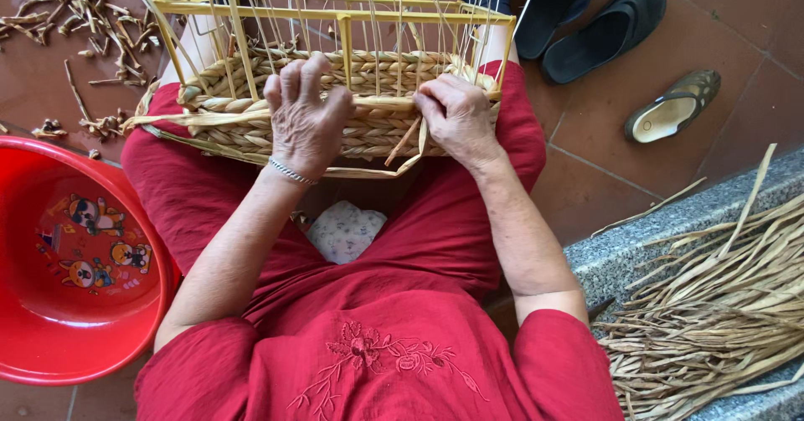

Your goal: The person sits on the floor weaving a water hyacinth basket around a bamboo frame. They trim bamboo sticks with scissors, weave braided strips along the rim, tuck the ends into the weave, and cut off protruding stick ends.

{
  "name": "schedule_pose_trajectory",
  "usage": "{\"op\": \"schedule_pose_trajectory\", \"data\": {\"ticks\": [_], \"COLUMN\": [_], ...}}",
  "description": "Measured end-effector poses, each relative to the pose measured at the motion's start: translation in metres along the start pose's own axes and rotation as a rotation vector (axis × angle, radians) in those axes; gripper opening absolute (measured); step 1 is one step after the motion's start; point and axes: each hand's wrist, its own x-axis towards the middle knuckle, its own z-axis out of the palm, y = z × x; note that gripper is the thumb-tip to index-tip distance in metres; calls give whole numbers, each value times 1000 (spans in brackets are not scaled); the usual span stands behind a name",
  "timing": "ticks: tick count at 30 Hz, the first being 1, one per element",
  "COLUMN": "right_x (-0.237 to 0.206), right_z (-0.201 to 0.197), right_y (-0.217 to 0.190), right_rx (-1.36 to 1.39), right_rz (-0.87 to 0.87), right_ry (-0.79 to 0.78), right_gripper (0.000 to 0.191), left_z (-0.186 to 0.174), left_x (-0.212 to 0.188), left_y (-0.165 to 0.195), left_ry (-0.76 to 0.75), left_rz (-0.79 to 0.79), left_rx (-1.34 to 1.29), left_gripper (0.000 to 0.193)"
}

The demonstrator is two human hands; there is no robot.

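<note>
Two hands: both of yours are on the half-made basket (335, 103) that sits on your lap.
Left hand (306, 119): it lies over the near wall of the basket, fingers bent and pressed down on the top braid. It grips the braid more than it closes around it.
Right hand (456, 115): its fingers are pinched together on a flat straw strand (410, 140) at the right end of the same wall.
Basket: it looks light, since it is only dry braid wound around a thin yellow frame (335, 6). The wall looks springy and rough, so it should not slip.
Thin sticks (377, 27): they stand up just past your fingertips. They look easy to snap, so do not grab them.
Where to hold: press on the thick braid under your left palm, or take the frame bars at the corners. Those look like the strong parts.
Loose strand: it looks soft and bendy. Hold it close to the wall, or it may flop or tear.
Straw pile (720, 304): it lies on the stone step, well off to the right of your right arm.
Red tub (59, 337): it stands on the floor, left of your left elbow.
Sandals (603, 27): they lie on the floor beyond your right hand.
</note>
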Motion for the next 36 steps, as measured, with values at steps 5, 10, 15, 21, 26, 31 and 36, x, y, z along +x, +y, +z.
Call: {"op": "schedule_pose_trajectory", "data": {"ticks": [5, 10, 15, 21, 26, 31, 36], "right_x": [2, 3, 4, 11, 19, 17, 13], "right_z": [6, 8, 16, -1, -33, -17, -10], "right_y": [-4, -17, -19, -8, -13, -19, -3], "right_rx": [-87, -65, -237, 49, 169, 83, 82], "right_rz": [38, 157, -194, -73, 43, -54, 63], "right_ry": [129, 150, 232, -89, -423, -265, -222], "right_gripper": [10, 11, 34, 24, 32, 23, 13], "left_z": [-2, -9, -24, 12, 8, -12, -16], "left_x": [-26, -19, -17, -24, -15, 19, 17], "left_y": [-1, -1, 41, 73, 42, 33, 44], "left_ry": [-357, -338, -109, -376, -587, -89, 98], "left_rz": [-206, -343, -21, -103, -216, -3, 200], "left_rx": [-335, -227, -191, -243, -155, 0, -18], "left_gripper": [7, 23, 34, 34, 21, 39, 43]}}
